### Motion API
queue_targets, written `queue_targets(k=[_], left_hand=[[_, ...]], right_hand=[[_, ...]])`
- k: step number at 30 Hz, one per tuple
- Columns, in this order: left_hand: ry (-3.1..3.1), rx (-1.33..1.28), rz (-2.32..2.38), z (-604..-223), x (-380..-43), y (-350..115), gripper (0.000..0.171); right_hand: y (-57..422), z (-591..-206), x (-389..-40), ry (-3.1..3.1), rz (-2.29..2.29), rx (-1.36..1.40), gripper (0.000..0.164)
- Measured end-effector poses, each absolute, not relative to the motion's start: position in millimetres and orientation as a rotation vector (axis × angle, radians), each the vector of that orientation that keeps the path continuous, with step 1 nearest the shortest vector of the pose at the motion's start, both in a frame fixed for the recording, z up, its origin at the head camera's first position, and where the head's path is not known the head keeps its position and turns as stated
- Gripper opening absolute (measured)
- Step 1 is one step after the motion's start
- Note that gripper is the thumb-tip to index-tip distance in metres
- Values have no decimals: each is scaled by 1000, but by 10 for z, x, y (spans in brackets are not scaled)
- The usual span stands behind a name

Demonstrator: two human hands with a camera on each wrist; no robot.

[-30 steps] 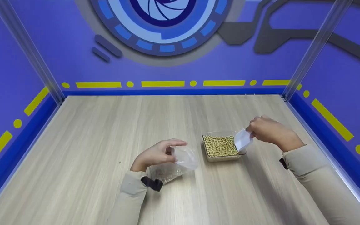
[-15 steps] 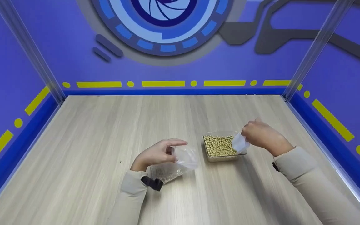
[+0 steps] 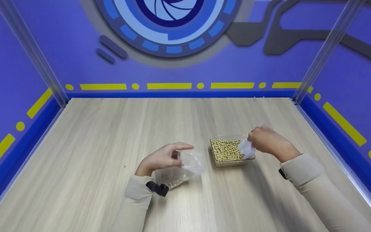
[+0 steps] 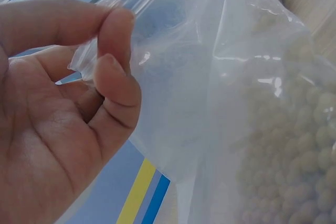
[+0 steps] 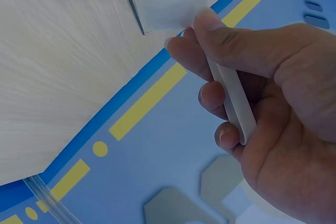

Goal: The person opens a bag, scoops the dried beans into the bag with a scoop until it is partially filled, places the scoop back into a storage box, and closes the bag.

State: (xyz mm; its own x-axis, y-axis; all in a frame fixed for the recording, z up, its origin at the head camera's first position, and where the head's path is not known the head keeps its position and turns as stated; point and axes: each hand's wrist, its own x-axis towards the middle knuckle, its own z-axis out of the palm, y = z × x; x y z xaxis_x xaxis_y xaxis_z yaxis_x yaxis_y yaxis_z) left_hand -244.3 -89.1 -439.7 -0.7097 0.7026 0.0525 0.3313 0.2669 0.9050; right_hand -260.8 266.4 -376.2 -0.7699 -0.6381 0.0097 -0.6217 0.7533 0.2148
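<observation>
Between its thumb and fingers, my left hand point(image 3: 161, 158) pinches the upper edge of a clear plastic zip bag point(image 3: 193, 163), whose mouth stands open toward the right. Round pale beans point(image 4: 294, 166) lie inside the bag in the left wrist view. My right hand point(image 3: 271, 141) grips the handle of a white plastic scoop point(image 3: 246, 149); thumb and curled fingers wrap the handle point(image 5: 233, 103) in the right wrist view. The scoop's blade dips into the yellow beans point(image 3: 226, 150) at the right side of a clear rectangular container point(image 3: 232, 163), which hides part of the beans.
The wooden tabletop point(image 3: 108, 129) carries the container right of centre, with the bag to its left. Blue printed walls point(image 3: 172, 74) close off the back and both sides. A tiny dark speck point(image 3: 125, 166) lies left of the left hand.
My right hand has moved left and slightly down, pushing the scoop's blade deeper into the beans. The left hand and the bag have stayed in place.
</observation>
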Motion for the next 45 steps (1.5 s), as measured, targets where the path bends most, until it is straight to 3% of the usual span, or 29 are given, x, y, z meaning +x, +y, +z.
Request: queue_targets(k=[33, 45], left_hand=[[2140, 919, 1472, -4429, -2446, -894, 62], [2149, 911, 1467, -4442, -2466, -889, 63]], right_hand=[[2887, -3981, -2745, -3015, 258, 1103, 7], [2985, -4133, -2823, -2994, 431, 1116, 19]])
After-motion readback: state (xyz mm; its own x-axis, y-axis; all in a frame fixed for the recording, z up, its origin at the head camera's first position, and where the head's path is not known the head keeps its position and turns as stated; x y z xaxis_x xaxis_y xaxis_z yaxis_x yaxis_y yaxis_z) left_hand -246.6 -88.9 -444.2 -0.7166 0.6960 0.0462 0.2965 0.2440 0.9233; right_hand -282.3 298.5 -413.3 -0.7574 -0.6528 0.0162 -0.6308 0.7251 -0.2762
